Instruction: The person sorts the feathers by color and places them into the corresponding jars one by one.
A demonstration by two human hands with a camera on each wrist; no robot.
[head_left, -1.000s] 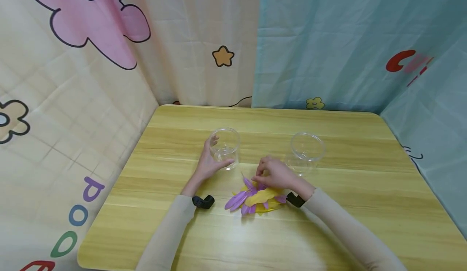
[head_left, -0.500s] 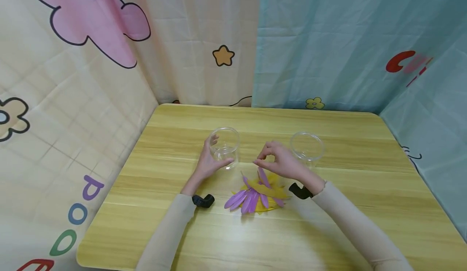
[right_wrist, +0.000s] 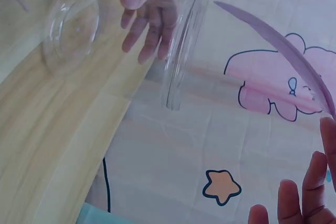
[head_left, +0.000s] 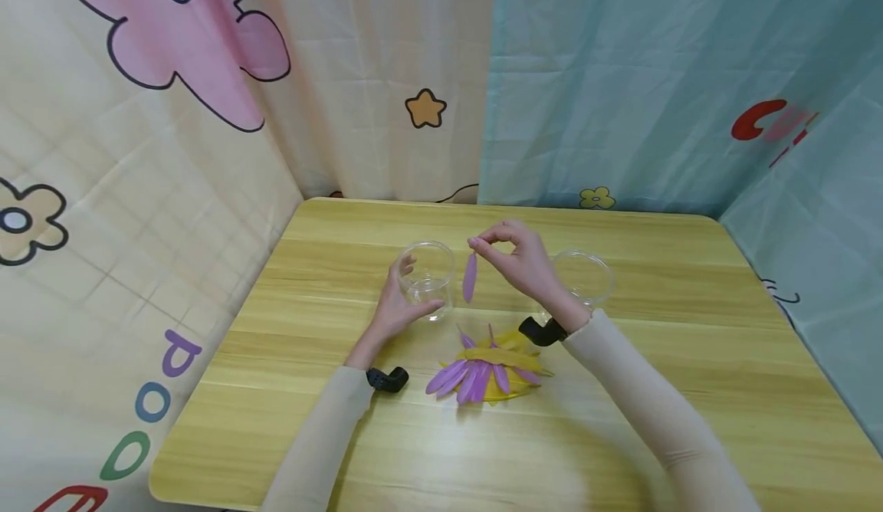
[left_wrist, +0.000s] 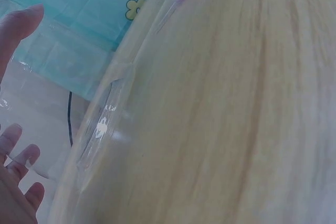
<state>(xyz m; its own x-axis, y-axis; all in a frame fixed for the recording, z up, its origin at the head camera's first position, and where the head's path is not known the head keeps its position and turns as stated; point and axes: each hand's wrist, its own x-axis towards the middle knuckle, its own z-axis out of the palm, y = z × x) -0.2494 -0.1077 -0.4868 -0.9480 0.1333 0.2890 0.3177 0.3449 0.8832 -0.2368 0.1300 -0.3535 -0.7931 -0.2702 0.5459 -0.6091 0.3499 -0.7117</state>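
My left hand (head_left: 400, 309) holds a clear plastic cup (head_left: 429, 291) upright on the table, its thumb at the front and fingers round the far left side. Between thumb and index finger, my right hand (head_left: 520, 260) pinches a purple feather (head_left: 470, 278) by one end. The feather hangs just right of the held cup, above the table; in the right wrist view this feather (right_wrist: 286, 45) looks long and curved beside the cup's rim (right_wrist: 181, 56). Nearer the person lies a pile of purple feathers (head_left: 476, 380) and yellow feathers (head_left: 503, 356).
A second clear cup (head_left: 593, 297) stands to the right, partly behind the right hand and wrist. The wooden table (head_left: 331, 267) meets printed curtains (head_left: 372, 52) at its back and sides. Black wrist cameras (head_left: 388, 379) sit on both wrists.
My right hand has lifted a purple feather from the pile and carried it up and away toward the left cup. The left hand and its cup have stayed in place.
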